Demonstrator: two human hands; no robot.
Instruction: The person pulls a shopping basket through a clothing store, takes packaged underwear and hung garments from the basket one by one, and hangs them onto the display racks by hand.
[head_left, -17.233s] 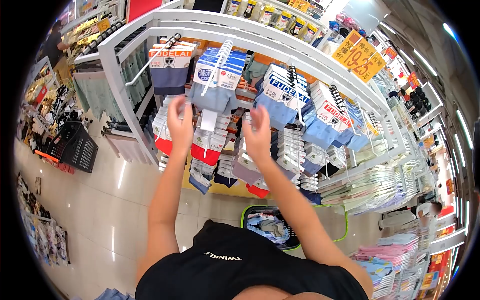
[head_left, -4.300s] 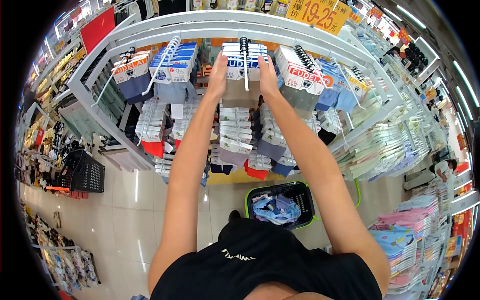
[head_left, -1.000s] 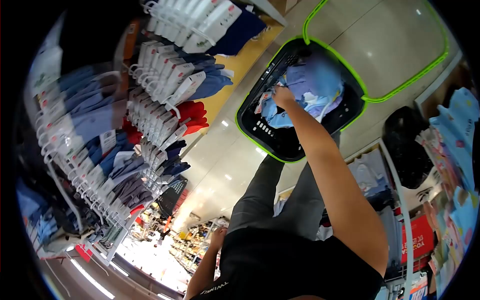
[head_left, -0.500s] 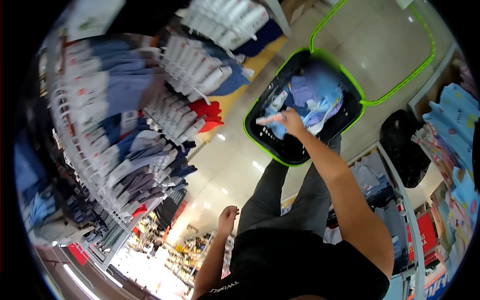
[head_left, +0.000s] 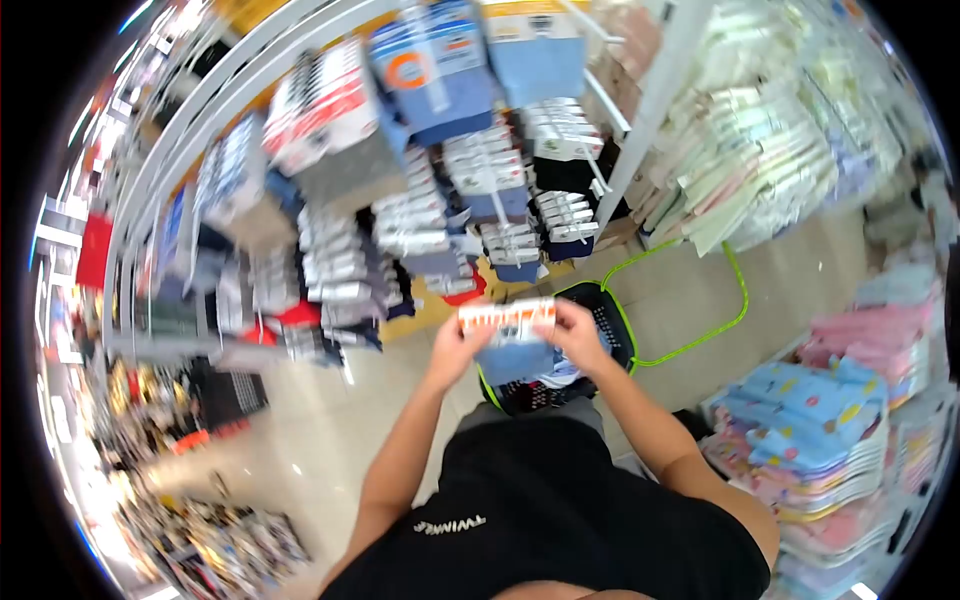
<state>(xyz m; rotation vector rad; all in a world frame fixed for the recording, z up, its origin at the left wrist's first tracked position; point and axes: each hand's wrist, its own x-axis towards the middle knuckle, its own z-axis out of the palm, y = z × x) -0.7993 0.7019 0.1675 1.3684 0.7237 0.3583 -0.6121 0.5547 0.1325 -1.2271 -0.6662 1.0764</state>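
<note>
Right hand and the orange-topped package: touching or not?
Touching. The head view shows the right hand gripping the orange-topped package by its right end, no gap between them.

Open floor left of the basket leaves room to pass. Ahead, jutting hooks on the rack bar the way; rightward, hanging clothes do

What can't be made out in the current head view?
Held package: lettering motion-blurred, head view.
Contents of the basket: partly hidden by that package and the right hand, head view.
White-carded packs on the rack: print too small and blurred, head view.
Yellow-topped pack: cut off by the head view's top edge.
</note>
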